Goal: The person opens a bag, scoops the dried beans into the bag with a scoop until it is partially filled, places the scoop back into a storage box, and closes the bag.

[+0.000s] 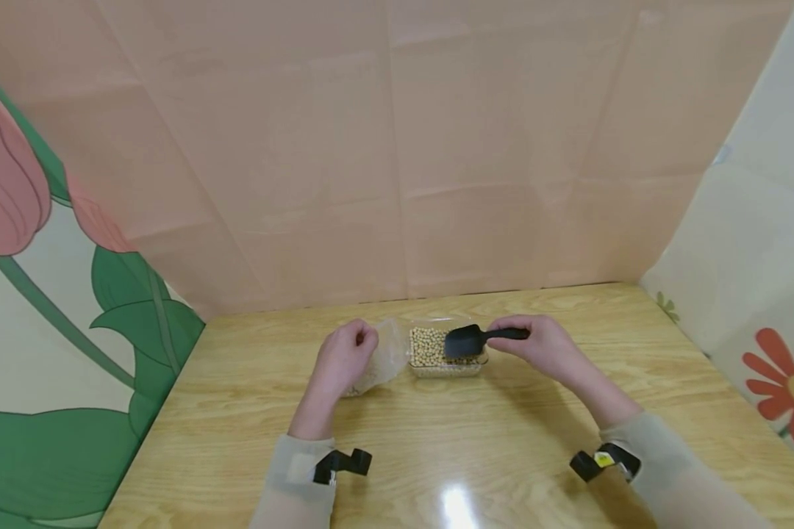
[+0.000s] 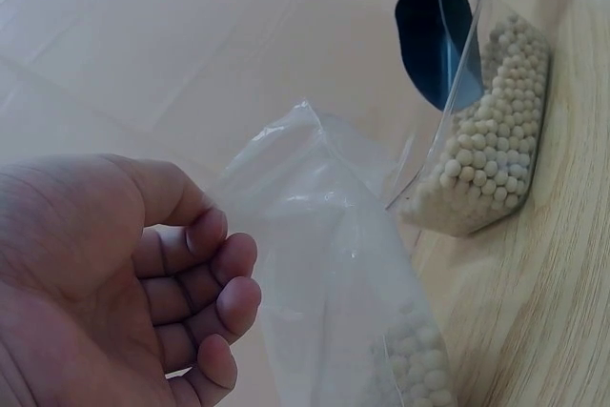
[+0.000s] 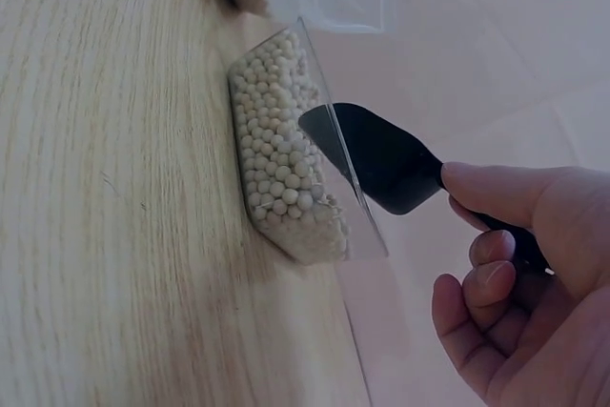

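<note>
Left hand clamped on clear bag, its lower end outside left-wrist view; right hand around black scoop.

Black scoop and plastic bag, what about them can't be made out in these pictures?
Right wrist view: the scoop has its handle partly covered by the right hand.
Head view: part of the bag is hidden behind the left hand.
Left wrist view: the bag's lower end is cut off by the bottom edge.
</note>
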A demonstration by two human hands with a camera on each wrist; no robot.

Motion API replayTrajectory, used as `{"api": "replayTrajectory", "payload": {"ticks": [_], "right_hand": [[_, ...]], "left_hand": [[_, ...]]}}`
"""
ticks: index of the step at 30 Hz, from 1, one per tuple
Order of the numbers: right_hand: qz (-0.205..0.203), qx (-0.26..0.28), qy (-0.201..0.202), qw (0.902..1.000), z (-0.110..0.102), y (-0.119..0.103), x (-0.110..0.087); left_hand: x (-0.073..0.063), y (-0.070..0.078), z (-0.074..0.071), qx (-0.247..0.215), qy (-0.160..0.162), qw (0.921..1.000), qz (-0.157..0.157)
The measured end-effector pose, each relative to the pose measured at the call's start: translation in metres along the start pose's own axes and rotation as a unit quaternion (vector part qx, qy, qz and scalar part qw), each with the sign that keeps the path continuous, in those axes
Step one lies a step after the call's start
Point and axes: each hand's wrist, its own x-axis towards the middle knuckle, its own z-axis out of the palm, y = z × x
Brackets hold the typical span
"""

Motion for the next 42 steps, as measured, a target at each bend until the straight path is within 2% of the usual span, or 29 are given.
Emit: {"api": "replayTrajectory", "payload": {"ticks": [16,27,39,42], "right_hand": [[-0.015,-0.012,-0.042,0.9989,0.004,-0.003,0.012],[-0.016,-0.007,-0.044,0.9989,0.014,-0.003,0.018],[-0.001,0.018,-0.039,0.9991,0.029,-0.001,0.022],[0.019,0.033,-0.04,0.9985,0.032,0.001,0.022]], "left_hand": [[0.0,-0.001,0.0,0.006,0.0,0.9999,0.009],[0.0,-0.001,0.001,0.004,0.0,1.0,0.006],[0.0,0.0,0.0,0.003,0.001,1.0,0.007],[0.0,-0.001,0.001,0.0,0.0,1.0,0.007]]}}
